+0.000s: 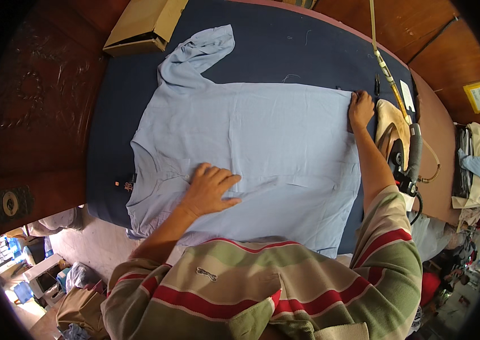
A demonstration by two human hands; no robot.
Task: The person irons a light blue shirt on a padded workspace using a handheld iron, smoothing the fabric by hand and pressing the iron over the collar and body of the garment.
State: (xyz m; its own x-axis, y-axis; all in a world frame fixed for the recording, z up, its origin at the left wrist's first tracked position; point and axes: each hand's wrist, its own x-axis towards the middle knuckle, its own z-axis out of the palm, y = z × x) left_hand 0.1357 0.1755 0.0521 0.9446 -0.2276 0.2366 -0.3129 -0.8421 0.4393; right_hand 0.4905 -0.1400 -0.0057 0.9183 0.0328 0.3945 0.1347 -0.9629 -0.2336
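A light blue shirt [285, 136] lies spread sideways, its neckline to the left and its hem to the right. One sleeve [194, 56] stretches crumpled toward the far side; the near side of the shirt runs down to my body. My left hand [211, 190] rests with fingers spread on the shirt front, beside the buttoned placket. At the far right corner of the hem, my right hand [361, 110] has its fingers curled over the cloth edge, closed on it. Small creases cross the fabric between the two hands.
Right of my right forearm stands a steam iron [404, 156] with a hose [390, 76] rising from it. The dark blue table cover [262, 34] bears loose threads. A cardboard box [143, 25] sits at the far left, near a carved wooden panel [36, 102]. Folded garments [475, 164] are far right.
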